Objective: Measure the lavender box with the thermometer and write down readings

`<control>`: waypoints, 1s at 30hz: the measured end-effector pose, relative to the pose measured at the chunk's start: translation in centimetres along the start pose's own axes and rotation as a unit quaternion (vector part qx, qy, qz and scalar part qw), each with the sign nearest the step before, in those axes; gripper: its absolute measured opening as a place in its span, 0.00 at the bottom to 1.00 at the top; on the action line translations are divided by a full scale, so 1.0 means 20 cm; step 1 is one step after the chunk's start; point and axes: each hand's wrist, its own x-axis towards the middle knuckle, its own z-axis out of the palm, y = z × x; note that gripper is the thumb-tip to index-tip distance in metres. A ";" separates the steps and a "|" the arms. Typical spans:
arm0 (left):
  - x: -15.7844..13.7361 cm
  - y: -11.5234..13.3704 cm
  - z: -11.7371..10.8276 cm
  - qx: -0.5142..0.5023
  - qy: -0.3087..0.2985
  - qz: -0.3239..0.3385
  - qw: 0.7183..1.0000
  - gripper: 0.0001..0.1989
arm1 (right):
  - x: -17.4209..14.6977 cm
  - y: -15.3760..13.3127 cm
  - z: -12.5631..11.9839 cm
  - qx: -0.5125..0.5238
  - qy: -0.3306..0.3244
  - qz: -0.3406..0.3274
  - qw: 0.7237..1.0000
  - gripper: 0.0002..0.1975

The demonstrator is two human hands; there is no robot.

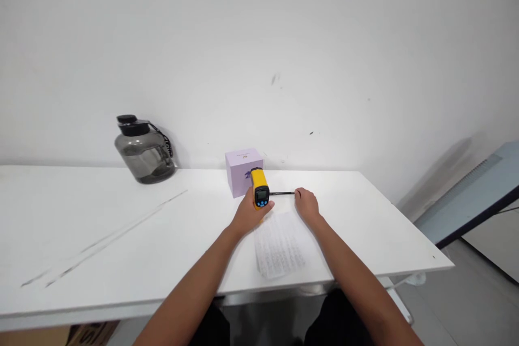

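Note:
My left hand [248, 212] is wrapped round the handle of a yellow and black infrared thermometer [260, 181], whose small screen and blue buttons face me. Just right of it, a thin black pen [283, 193] lies level above the table. The fingers of my right hand [306, 203] are closed on the pen's right end. Below both hands lies a sheet of paper [279, 248] covered in blurred lines of writing. Behind the thermometer stands a lilac box [239, 173] with a dark printed mark, its right side partly covered by the thermometer.
A large grey see-through water jug [148, 157] with a black lid and strap stands at the back left of the white table [101, 238]. The wall [259, 54] rises right behind. A light blue panel [478, 189] leans beyond the table's right edge.

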 end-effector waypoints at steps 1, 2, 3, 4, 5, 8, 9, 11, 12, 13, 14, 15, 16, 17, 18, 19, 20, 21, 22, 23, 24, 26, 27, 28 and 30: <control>0.00 -0.01 0.00 -0.001 -0.001 0.003 1.000 0.21 | 0.00 0.00 0.00 0.009 -0.001 -0.003 1.000 0.16; 0.00 -0.01 0.00 -0.001 -0.002 0.004 1.000 0.22 | -0.01 -0.01 0.00 0.016 -0.001 -0.010 1.000 0.16; 0.00 -0.02 0.00 -0.005 -0.003 0.002 1.000 0.23 | -0.02 -0.02 0.00 0.034 -0.006 -0.020 0.999 0.17; 0.01 -0.03 0.00 -0.015 -0.005 -0.002 1.000 0.24 | -0.03 -0.04 0.01 0.072 -0.018 -0.031 0.997 0.20; 0.01 -0.03 0.01 -0.033 -0.002 -0.007 0.999 0.25 | -0.05 -0.06 0.02 0.127 -0.043 -0.043 0.990 0.24; 0.02 -0.04 0.03 -0.111 0.004 -0.017 0.994 0.28 | -0.13 -0.13 0.05 0.311 -0.162 -0.090 0.932 0.37; 0.02 -0.04 0.04 -0.138 -0.008 -0.017 0.990 0.30 | -0.15 -0.15 0.06 0.341 -0.196 -0.107 0.913 0.42; 0.02 -0.04 0.05 -0.183 -0.059 -0.013 0.981 0.33 | -0.21 -0.20 0.06 0.354 -0.225 -0.143 0.897 0.48; 0.01 -0.03 0.05 -0.196 -0.088 -0.008 0.977 0.34 | -0.23 -0.22 0.06 0.351 -0.224 -0.157 0.895 0.47; 0.01 -0.03 0.05 -0.198 -0.109 -0.001 0.974 0.35 | -0.24 -0.24 0.06 0.347 -0.217 -0.165 0.898 0.45; 0.00 -0.02 0.04 -0.187 -0.123 0.007 0.974 0.35 | -0.26 -0.25 0.05 0.343 -0.207 -0.167 0.901 0.41; 0.00 -0.01 0.04 -0.166 -0.130 0.016 0.977 0.35 | -0.27 -0.26 0.05 0.342 -0.196 -0.163 0.905 0.36; -0.01 0.00 0.03 -0.138 -0.132 0.024 0.981 0.34 | -0.27 -0.27 0.05 0.343 -0.188 -0.154 0.907 0.32; -0.02 0.01 0.03 -0.111 -0.132 0.029 0.984 0.34 | -0.28 -0.27 0.04 0.348 -0.185 -0.144 0.908 0.29; -0.02 0.02 0.03 -0.090 -0.133 0.033 0.986 0.34 | -0.28 -0.26 0.05 0.354 -0.185 -0.136 0.906 0.27; -0.03 0.03 0.02 -0.075 -0.133 0.037 0.988 0.34 | -0.29 -0.26 0.05 0.361 -0.188 -0.130 0.904 0.26; -0.04 0.04 0.02 -0.064 -0.135 0.042 0.988 0.35 | -0.29 -0.26 0.05 0.368 -0.191 -0.126 0.901 0.25; -0.04 0.05 0.02 -0.052 -0.136 0.050 0.988 0.35 | -0.29 -0.25 0.06 0.374 -0.190 -0.125 0.899 0.25; -0.05 0.05 0.02 -0.036 -0.135 0.062 0.988 0.35 | -0.29 -0.25 0.06 0.377 -0.185 -0.126 0.899 0.26; -0.05 0.06 0.02 -0.013 -0.132 0.078 0.988 0.35 | -0.29 -0.25 0.07 0.377 -0.175 -0.127 0.901 0.26; -0.04 0.06 0.01 0.017 -0.125 0.097 0.987 0.36 | -0.29 -0.25 0.07 0.375 -0.161 -0.125 0.905 0.27; -0.03 0.04 -0.02 0.088 -0.088 0.143 0.982 0.41 | -0.30 -0.25 0.07 0.370 -0.131 -0.110 0.913 0.25; -0.01 0.03 -0.04 0.121 -0.057 0.167 0.977 0.44 | -0.30 -0.25 0.06 0.374 -0.117 -0.099 0.915 0.24; 0.00 0.01 -0.05 0.150 -0.018 0.190 0.970 0.46 | -0.30 -0.26 0.05 0.384 -0.103 -0.088 0.913 0.23; 0.03 -0.03 -0.09 0.187 0.077 0.220 0.954 0.44 | -0.29 -0.26 0.04 0.418 -0.075 -0.074 0.902 0.22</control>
